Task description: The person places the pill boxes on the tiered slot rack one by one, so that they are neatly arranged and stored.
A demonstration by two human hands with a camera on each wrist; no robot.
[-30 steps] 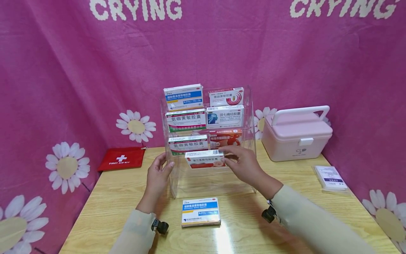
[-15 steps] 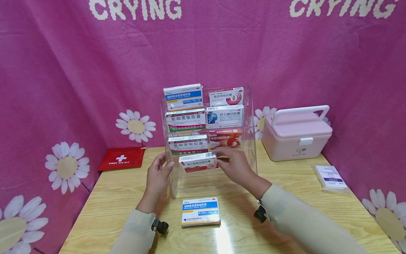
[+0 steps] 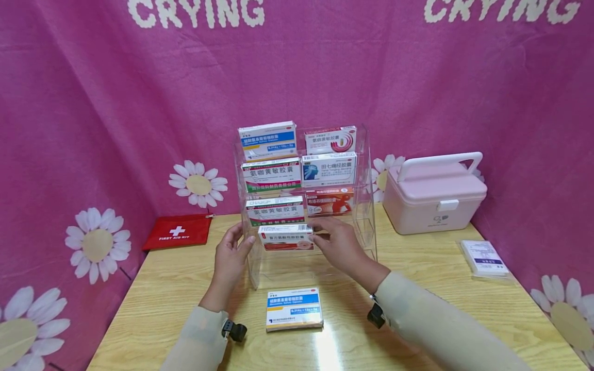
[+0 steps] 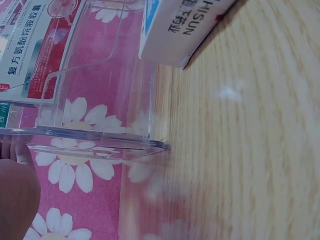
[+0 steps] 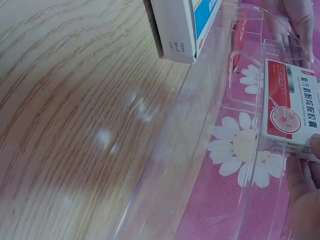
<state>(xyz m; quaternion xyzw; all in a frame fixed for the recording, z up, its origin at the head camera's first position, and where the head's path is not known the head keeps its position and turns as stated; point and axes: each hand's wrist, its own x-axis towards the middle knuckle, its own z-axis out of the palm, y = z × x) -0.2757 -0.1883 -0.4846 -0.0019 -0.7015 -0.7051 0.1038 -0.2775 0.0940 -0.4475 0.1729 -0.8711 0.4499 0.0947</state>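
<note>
My right hand (image 3: 337, 245) pinches the right end of a white and red medicine box (image 3: 285, 239). This box stands upright at the left of the lowest tier of a clear display stand (image 3: 278, 270). In the right wrist view, the stand's clear lip crosses in front of the box (image 5: 287, 107), with my right thumb and fingers at its end. My left hand (image 3: 232, 255) holds the stand's left side edge, its thumb toward the front. Flat on the table before the stand lies a blue and white medicine box (image 3: 294, 309).
Several other medicine boxes fill the upper tiers, including an orange-red one (image 3: 329, 201). A red first aid pouch (image 3: 178, 232) lies at the left. To the right are a pink lidded case (image 3: 433, 198) and a stack of white packets (image 3: 484, 258) on the wooden table (image 3: 153, 309).
My right hand has moved left and slightly down with the white and red box, which tilted and now stands straighter in the lowest tier. My left hand has stayed put.
</note>
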